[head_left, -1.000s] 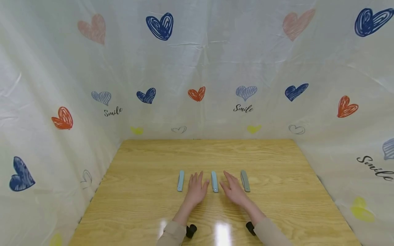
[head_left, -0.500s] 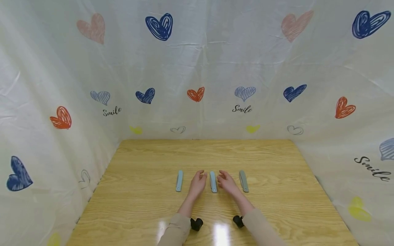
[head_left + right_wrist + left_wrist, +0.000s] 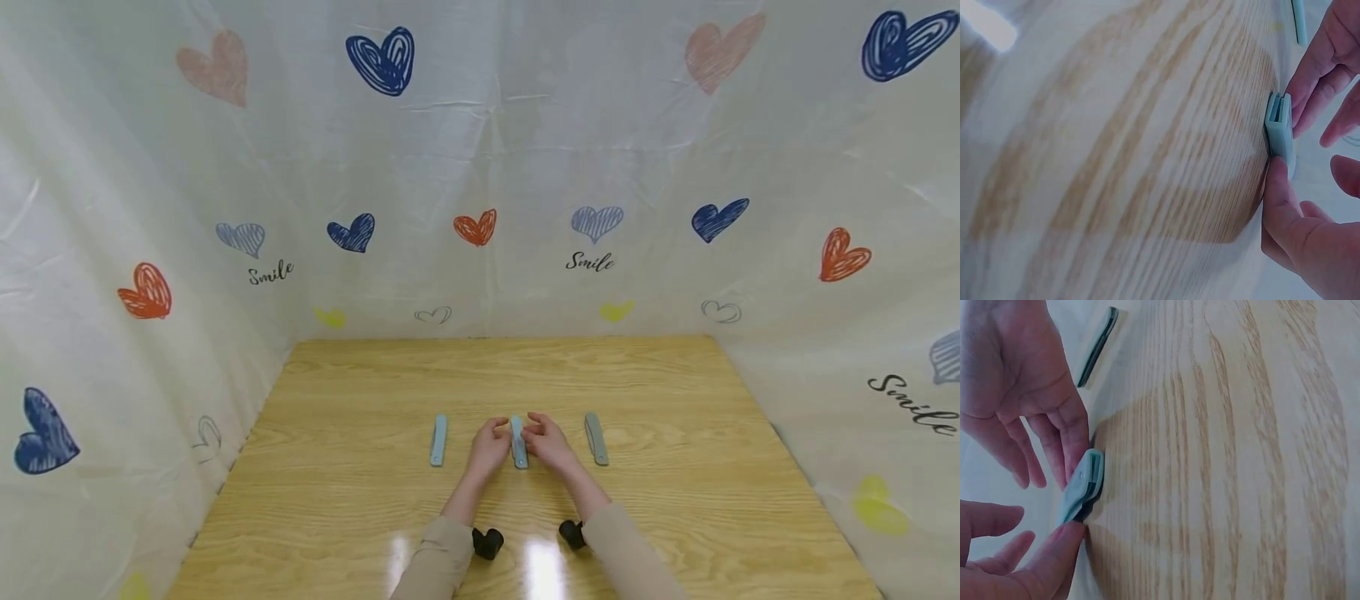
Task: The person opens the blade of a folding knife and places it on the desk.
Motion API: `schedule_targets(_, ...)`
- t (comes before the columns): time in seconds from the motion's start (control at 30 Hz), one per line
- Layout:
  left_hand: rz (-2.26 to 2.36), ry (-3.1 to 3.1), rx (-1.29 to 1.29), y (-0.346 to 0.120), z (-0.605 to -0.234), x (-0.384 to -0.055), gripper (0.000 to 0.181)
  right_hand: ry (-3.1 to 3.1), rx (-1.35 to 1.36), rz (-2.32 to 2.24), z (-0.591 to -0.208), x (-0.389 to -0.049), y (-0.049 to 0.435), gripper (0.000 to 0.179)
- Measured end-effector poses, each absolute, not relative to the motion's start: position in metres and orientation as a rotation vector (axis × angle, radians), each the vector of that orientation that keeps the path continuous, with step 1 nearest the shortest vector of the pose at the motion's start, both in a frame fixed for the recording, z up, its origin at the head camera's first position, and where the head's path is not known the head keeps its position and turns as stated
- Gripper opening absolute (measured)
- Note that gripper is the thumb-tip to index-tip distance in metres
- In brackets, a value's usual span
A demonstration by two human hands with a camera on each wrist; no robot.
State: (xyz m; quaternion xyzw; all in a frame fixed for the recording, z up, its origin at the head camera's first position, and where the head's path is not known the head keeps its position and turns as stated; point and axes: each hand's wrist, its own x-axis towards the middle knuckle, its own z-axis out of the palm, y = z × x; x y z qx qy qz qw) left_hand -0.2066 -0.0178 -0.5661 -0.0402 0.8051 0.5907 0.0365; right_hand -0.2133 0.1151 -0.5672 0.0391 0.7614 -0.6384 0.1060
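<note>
A light-blue folding knife (image 3: 519, 443), folded, lies on the table between my two hands. In the left wrist view a fingertip of my left hand (image 3: 491, 446) touches the knife's (image 3: 1085, 484) near side, its other fingers loosely bent. My right hand (image 3: 550, 442) reaches in from the opposite side, its fingertips against the knife. Seen from the right wrist, the slot along the knife (image 3: 1279, 125) faces the camera. Neither hand is seen closing round it; the fingers partly hide its far end.
Another light-blue folding knife (image 3: 438, 440) lies to the left. To the right lies a grey-green one (image 3: 596, 439). The wooden table (image 3: 360, 500) runs back to a white curtain (image 3: 525, 167) printed with hearts. Black wrist cameras (image 3: 487, 544) sit at both wrists.
Both hands have moved inward from either side of the middle folding knife until their fingertips meet it. Their spread fingers have bent. The outer knives stay in place.
</note>
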Motion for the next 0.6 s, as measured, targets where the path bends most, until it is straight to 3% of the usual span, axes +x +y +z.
schedule_targets(0.6, 2.153, 2.090, -0.195, -0.018, -0.581, -0.217, 0.036, 2.221, 0.142, -1.926, -0.566, -0.216, 0.120, 0.041)
